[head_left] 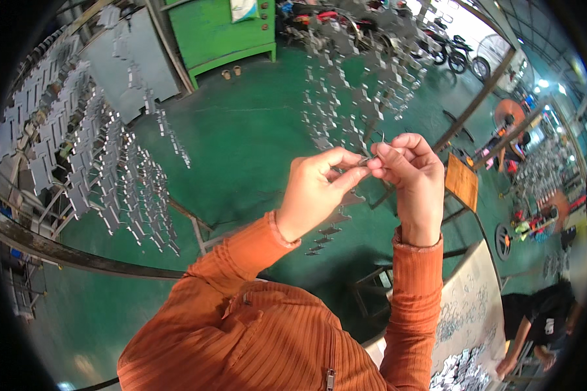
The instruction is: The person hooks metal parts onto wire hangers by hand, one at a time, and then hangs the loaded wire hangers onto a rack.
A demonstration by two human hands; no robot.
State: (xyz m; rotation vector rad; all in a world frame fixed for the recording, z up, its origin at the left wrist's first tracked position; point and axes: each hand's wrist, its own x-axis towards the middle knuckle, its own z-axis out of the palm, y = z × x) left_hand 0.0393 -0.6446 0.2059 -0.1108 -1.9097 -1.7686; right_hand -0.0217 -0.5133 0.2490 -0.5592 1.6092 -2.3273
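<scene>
My left hand [316, 186] and my right hand [416, 179] meet at the fingertips in front of me, both pinched closed. A thin, curved wire hook [383, 137] sticks up out of the right fingers. Between the left thumb and forefinger shows a small dark metal piece [364, 161]; whether it joins the hook is hidden by the fingers. Just beyond my hands hang strings of flat grey metal plates [359, 98], linked one below another. More such plates [328, 233] show beneath my wrists.
At the left, many strings of grey plates [78, 176] hang by a dark rail [78, 255]. A green cabinet [218, 36] stands at the back. To the right are a wooden stool [462, 182], a table [479, 274] bearing small metal parts, and a person in black [541, 319] reaching over it.
</scene>
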